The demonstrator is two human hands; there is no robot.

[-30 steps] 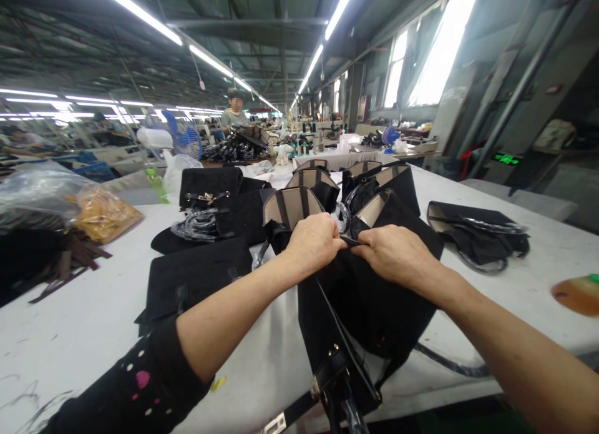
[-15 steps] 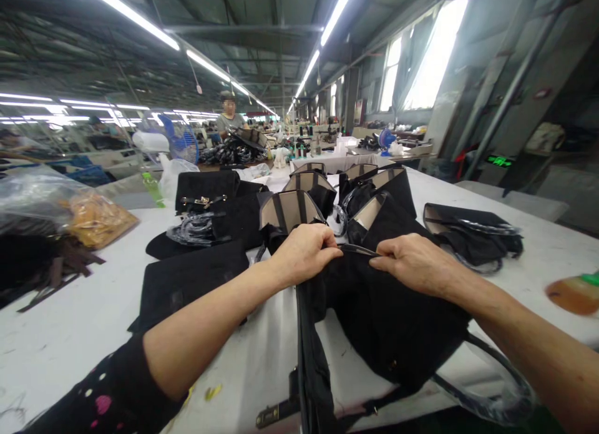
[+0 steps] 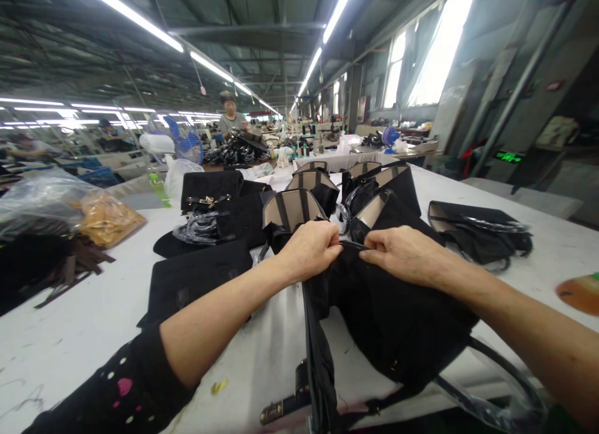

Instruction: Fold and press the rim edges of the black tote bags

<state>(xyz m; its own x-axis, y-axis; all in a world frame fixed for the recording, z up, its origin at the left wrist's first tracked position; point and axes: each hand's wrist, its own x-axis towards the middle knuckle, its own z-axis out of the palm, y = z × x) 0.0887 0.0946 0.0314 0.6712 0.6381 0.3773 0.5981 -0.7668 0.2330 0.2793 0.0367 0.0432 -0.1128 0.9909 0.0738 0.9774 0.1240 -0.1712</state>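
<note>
A black fabric handbag (image 3: pixel 393 321) lies on the white table (image 3: pixel 79 334) right in front of me, its strap and buckle hanging over the near edge. My left hand (image 3: pixel 309 250) is closed in a pinch on the bag's top edge. My right hand (image 3: pixel 405 253) pinches the same edge a short way to the right, and a thin dark strip of the edge stretches between the two hands. Behind my hands stand several more black bags with beige lining (image 3: pixel 292 209).
Flat black bag panels (image 3: pixel 196 278) and a clasped black bag (image 3: pixel 210 193) lie to the left. Another black bag (image 3: pixel 477 231) is at the right. Plastic sacks of parts (image 3: pixel 93 215) sit far left. A person stands at a far table (image 3: pixel 231 118) beside a blue fan (image 3: pixel 185 143).
My hands drew apart along the bag's edge half a second ago and have now come closer together again. The bag has shifted, its body now spread toward the right.
</note>
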